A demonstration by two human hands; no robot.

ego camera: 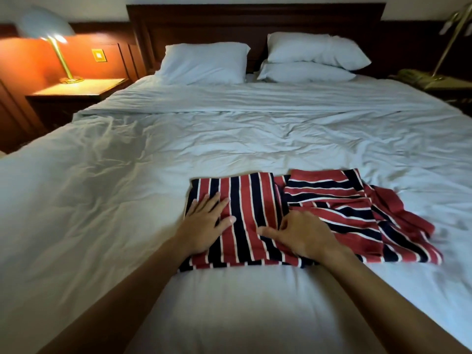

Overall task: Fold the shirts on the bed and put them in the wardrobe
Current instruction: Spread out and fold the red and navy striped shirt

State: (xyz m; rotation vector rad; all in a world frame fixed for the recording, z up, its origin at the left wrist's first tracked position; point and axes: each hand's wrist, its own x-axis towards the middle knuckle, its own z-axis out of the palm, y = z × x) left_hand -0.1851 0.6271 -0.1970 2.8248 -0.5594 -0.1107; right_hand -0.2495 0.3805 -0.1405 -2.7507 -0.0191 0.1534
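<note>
The red, dark blue and white striped shirt (255, 200) lies near on the white bed (115, 200). The left grip (207, 223) presses it flat, fingers straight. The right grip (304, 233) bends its fingers on it; pinching or not, I cannot tell.

A red, navy and white striped shirt (301, 215) lies on white bedding (127, 187).

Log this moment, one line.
step: folding | left hand: flat on striped shirt | right hand: on shirt, grip unclear | shirt: partly folded, on bed
</note>
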